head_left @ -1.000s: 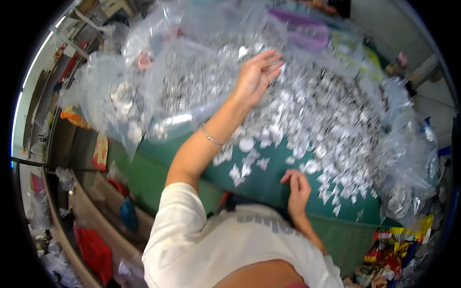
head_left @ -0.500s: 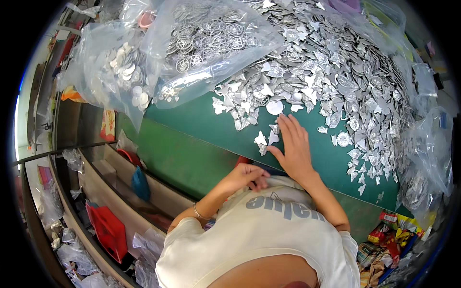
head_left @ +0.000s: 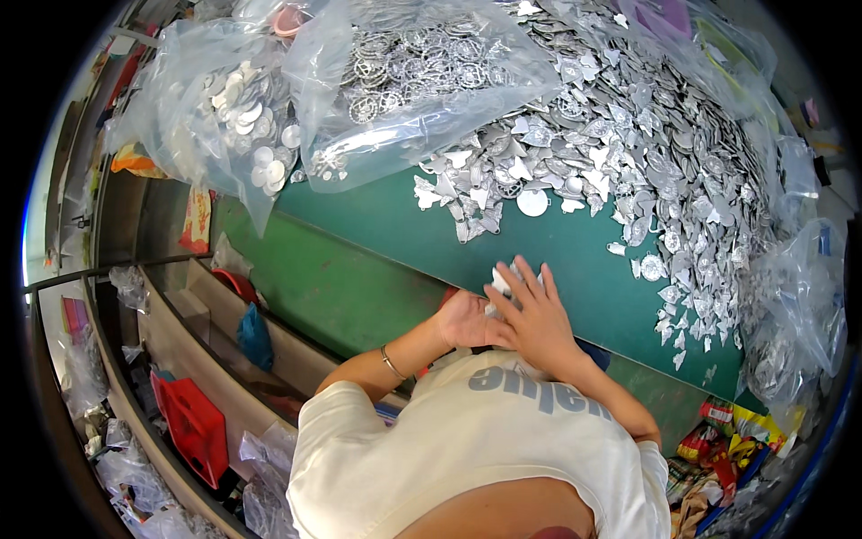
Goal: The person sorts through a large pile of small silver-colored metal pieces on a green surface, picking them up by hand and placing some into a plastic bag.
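A few small silver metal charms (head_left: 501,280) lie at the table's near edge, partly hidden under my right hand (head_left: 540,323). That hand is flat with its fingers spread over them. Close against it, my left hand (head_left: 465,321) is turned palm up at the edge, fingers loosely apart, a bangle on its wrist. Whether any charm rests in the left palm is hidden. Beyond the hands, a large heap of flat silver charms (head_left: 646,153) covers the far right of the green table (head_left: 359,211). A round silver disc (head_left: 532,203) lies at the heap's near side.
Clear plastic bags stand at the back left, one with openwork round pieces (head_left: 409,72), another with plain discs (head_left: 260,126). A crumpled clear bag (head_left: 795,314) lines the right side. Open drawers (head_left: 296,373) with a red container (head_left: 193,431) are at the left; colourful packets (head_left: 727,440) lie lower right.
My right hand has drawn back toward the table's near edge, and the few charms have moved with it. My left hand has uncurled and come up to meet it.
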### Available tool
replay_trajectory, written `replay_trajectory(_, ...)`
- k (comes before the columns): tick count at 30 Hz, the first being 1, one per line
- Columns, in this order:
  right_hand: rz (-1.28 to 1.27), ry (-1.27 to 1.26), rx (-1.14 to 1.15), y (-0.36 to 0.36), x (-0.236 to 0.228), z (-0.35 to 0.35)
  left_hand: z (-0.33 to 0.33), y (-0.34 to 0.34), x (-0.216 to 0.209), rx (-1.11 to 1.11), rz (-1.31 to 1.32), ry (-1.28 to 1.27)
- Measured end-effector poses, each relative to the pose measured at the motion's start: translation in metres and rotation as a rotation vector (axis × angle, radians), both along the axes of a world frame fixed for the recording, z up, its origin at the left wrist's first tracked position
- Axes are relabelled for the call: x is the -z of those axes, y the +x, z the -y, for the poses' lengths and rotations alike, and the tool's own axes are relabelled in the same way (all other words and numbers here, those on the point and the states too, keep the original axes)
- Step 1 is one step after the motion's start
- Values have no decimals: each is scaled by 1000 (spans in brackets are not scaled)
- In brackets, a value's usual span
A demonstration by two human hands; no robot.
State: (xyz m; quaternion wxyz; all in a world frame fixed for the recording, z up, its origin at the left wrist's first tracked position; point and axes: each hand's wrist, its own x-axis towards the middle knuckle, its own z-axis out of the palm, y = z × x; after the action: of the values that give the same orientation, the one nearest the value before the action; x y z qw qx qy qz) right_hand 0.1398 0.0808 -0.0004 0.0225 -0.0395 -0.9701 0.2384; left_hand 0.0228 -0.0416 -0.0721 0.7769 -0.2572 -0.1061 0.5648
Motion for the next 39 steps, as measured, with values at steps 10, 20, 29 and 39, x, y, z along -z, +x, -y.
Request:
replay_trajectory(10,-389,-384,-51,37,-15,-14,-1,25,2,245,-529,-271)
replay_trajectory(20,-462,-605,632,54,-15,-47,-168,-54,-134,-201,-744,-199)
replay_trajectory(29,-413,-558,547,54,-17,-56,-325,-136,-171,-858,-1145,-25)
replay_trajectory(39,-316,-55,421,4,-25,-97,-117,-51,-88,-381,-2792,172)
